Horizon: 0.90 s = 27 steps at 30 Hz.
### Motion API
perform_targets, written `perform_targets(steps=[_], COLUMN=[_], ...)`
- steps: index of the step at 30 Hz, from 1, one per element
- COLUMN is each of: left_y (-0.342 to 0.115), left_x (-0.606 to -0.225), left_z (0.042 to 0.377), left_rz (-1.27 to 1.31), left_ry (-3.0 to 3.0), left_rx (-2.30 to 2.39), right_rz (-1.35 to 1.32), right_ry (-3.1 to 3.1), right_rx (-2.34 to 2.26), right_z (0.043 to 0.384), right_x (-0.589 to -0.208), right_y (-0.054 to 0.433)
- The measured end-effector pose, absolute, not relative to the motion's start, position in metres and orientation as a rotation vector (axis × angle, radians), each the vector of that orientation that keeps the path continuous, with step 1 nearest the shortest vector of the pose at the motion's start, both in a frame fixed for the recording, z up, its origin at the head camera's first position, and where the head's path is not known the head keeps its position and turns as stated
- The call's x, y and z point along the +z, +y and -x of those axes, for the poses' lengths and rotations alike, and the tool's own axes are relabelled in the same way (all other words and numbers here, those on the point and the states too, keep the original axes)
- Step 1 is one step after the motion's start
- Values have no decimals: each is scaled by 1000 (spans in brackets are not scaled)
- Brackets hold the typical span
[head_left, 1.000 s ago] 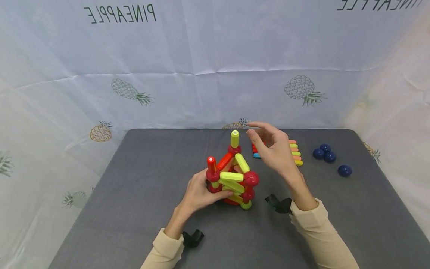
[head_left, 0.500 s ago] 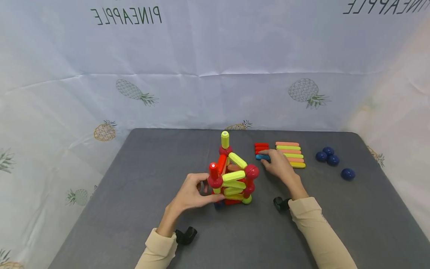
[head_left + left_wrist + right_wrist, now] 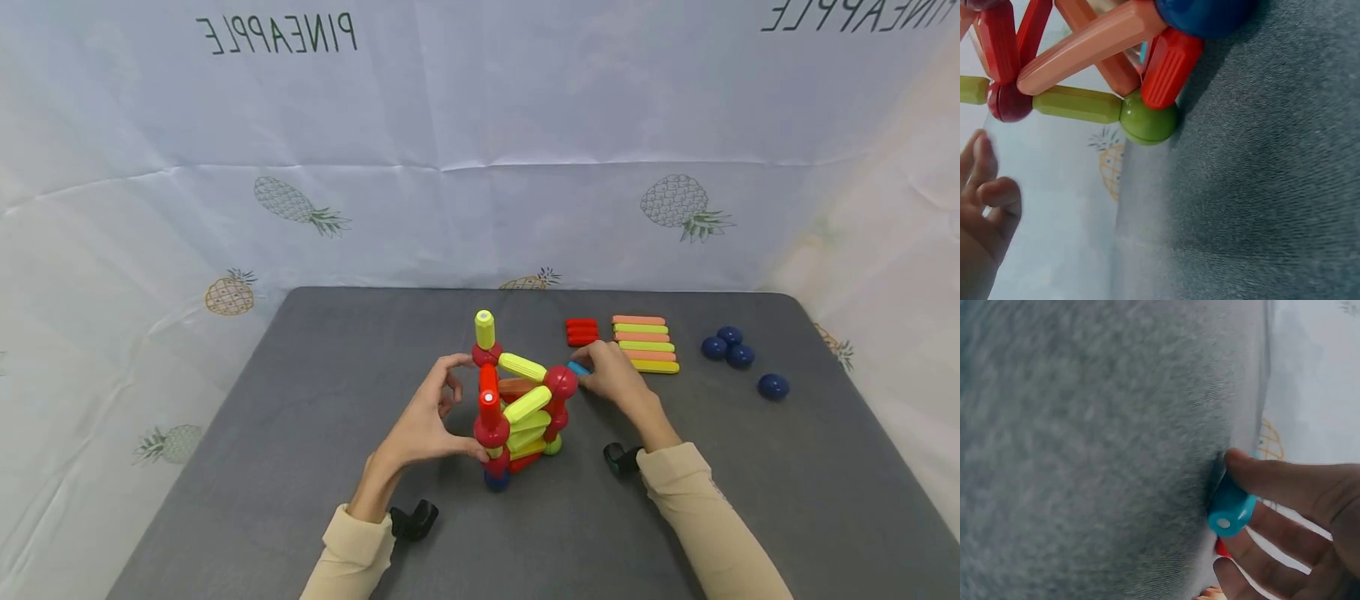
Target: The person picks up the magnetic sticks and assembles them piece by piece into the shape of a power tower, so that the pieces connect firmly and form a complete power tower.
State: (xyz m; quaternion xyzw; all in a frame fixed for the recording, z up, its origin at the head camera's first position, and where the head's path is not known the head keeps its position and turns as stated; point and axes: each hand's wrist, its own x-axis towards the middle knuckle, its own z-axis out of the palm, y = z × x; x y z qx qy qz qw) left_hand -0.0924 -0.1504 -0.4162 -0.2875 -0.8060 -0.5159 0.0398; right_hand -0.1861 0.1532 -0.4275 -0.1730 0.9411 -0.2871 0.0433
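A magnetic stick-and-ball structure (image 3: 532, 425) in red, yellow-green and orange stands on the grey table (image 3: 360, 367), with two sticks pointing up from its top. My left hand (image 3: 431, 417) holds its left side, thumb at the near ball and index finger by the far one. In the left wrist view several other fingers (image 3: 988, 175) are loosely curled, apart from the structure; the thumb does not show. Just right of the structure, my right hand (image 3: 615, 379) pinches a short blue magnetic stick (image 3: 1232, 503) between thumb and fingers, close to the table surface.
Short red sticks (image 3: 582, 332) lie in a stack at the back. Beside them is a row of longer orange and yellow-green sticks (image 3: 645, 337). Several dark blue balls (image 3: 729, 346) lie farther right. A pineapple-print cloth (image 3: 450, 225) hangs behind the table.
My right hand has come down to the sticks, taken the blue one and drawn it nearer. The structure has turned under my left hand, its yellow-green upright stick shifting left.
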Motion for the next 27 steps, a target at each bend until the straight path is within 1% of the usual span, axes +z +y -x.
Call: perform_targets(steps=[3,7,11,15,21,27], left_y=[-150,-145,-137,-130,-124,-122], left_x=[-415,-415,-416,-416,-417,-418], left_z=[95,96,93,90,87,86], left_rz=[943,1013,935,856,781,785], left_ry=[-2545,-2550,-2543,-2511,-2476,-2460], left_rx=[-1576,-1632,-1612,-1526,-1478,-1440], right_rz=[551,554,570,697,941,980], right_ry=[2860,2852,2778,2623,2590,2617], right_rx=[-1071,-1459,-1870,-2151,-2109,-2014], right_z=[181,165,143,122,106,105], right_x=[-419,-389,-353,-326,-314,-316], right_y=[153,151,148,142,133,130])
